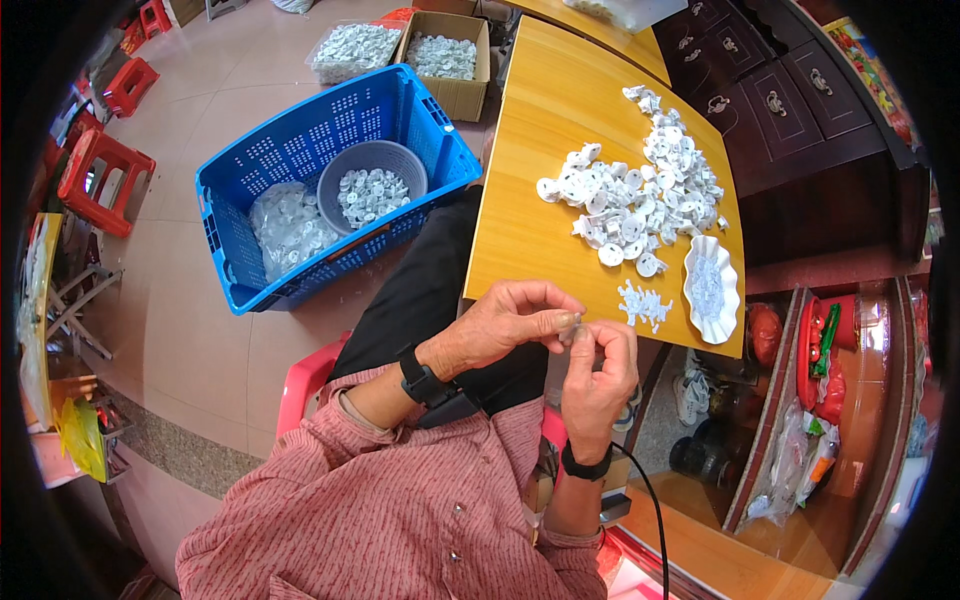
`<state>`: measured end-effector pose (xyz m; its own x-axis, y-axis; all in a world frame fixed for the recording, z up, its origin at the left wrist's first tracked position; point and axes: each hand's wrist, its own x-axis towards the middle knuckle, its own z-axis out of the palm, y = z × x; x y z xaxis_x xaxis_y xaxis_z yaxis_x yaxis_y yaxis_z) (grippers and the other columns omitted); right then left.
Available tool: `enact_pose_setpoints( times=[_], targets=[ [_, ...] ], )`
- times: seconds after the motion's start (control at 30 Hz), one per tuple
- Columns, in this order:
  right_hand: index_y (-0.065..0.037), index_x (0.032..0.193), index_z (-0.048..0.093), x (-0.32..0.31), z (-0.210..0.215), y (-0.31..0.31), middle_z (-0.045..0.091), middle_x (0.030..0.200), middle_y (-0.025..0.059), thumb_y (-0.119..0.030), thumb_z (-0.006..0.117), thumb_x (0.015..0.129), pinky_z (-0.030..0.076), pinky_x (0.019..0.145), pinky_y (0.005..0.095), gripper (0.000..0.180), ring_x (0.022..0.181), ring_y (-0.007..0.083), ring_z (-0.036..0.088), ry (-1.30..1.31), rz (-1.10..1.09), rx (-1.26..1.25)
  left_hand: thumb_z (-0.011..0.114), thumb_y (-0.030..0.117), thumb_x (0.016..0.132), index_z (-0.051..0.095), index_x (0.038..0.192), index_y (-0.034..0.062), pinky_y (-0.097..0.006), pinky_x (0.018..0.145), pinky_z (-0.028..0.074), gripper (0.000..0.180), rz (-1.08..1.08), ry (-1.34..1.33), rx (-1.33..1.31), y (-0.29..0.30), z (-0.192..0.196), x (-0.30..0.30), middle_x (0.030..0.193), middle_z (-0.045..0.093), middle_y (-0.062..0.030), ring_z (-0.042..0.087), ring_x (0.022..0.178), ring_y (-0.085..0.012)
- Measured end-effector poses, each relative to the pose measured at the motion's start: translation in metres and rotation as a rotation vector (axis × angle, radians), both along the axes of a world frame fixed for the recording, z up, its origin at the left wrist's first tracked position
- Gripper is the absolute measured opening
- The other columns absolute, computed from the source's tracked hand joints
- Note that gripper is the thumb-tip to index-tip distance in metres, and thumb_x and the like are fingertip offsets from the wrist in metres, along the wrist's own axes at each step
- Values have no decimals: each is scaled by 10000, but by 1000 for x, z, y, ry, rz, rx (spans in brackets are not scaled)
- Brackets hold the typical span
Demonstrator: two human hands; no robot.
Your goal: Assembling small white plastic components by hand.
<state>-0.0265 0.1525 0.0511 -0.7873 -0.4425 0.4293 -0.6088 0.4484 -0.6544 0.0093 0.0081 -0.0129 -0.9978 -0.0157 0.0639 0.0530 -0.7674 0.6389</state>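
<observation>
My left hand (505,322) and my right hand (598,375) meet in front of me, just off the near edge of a yellow wooden table (530,200). Their fingertips pinch a small pale part (572,325) between them; it is mostly hidden by the fingers. On the table lies a heap of white round plastic parts (630,195). Nearer the edge sits a small cluster of tiny white pieces (643,303) next to a white scalloped dish (710,288) of clear bits.
A blue crate (335,175) on the floor to my left holds a grey basket (372,183) of white parts and a clear bag. A cardboard box (445,60) of parts stands beyond. Red stools (100,175) stand far left; dark drawers (790,110) and shelves on the right.
</observation>
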Motion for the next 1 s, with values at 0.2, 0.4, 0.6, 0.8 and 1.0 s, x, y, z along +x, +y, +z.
enact_pose_setpoints(
  times=[0.2, 0.4, 0.6, 0.8, 1.0],
  targets=[
    [-13, 931, 555, 1, -3, -1, 579, 902, 148, -23, 625, 902, 475, 710, 415, 76, 804, 327, 587, 71, -14, 57, 648, 154, 960, 654, 1141, -9, -262, 756, 565, 243, 13, 20, -104, 0, 0, 0, 985, 683, -60, 651, 821, -113],
    [-13, 928, 556, 3, -3, 0, 580, 904, 148, -18, 623, 901, 475, 715, 412, 72, 804, 325, 586, -13, -19, -15, 630, 145, 971, 656, 1156, -3, -239, 722, 559, 238, 38, -38, -6, 3, 8, 1, 964, 680, -54, 645, 805, -99],
    [-4, 900, 548, 2, -5, -2, 574, 892, 153, -15, 625, 899, 469, 701, 413, 77, 802, 319, 585, 67, -33, 22, 641, 139, 964, 661, 1151, -1, -236, 730, 552, 234, 65, 21, -187, 1, 8, 2, 957, 675, -51, 638, 810, -90],
    [-4, 893, 551, 1, -4, 0, 579, 881, 145, -24, 633, 901, 470, 697, 412, 86, 791, 310, 589, 49, -36, -7, 641, 129, 963, 651, 1188, -5, -250, 766, 556, 263, 56, 58, -208, -2, 13, 5, 982, 680, -56, 648, 824, -110],
    [14, 896, 592, 0, 1, 2, 608, 905, 121, -27, 627, 913, 483, 742, 357, 57, 815, 251, 603, -97, -24, -81, 638, 133, 963, 632, 1234, -12, -271, 798, 572, 308, 8, 2, -133, -3, 11, 4, 1036, 683, -83, 669, 853, -137]
  ],
)
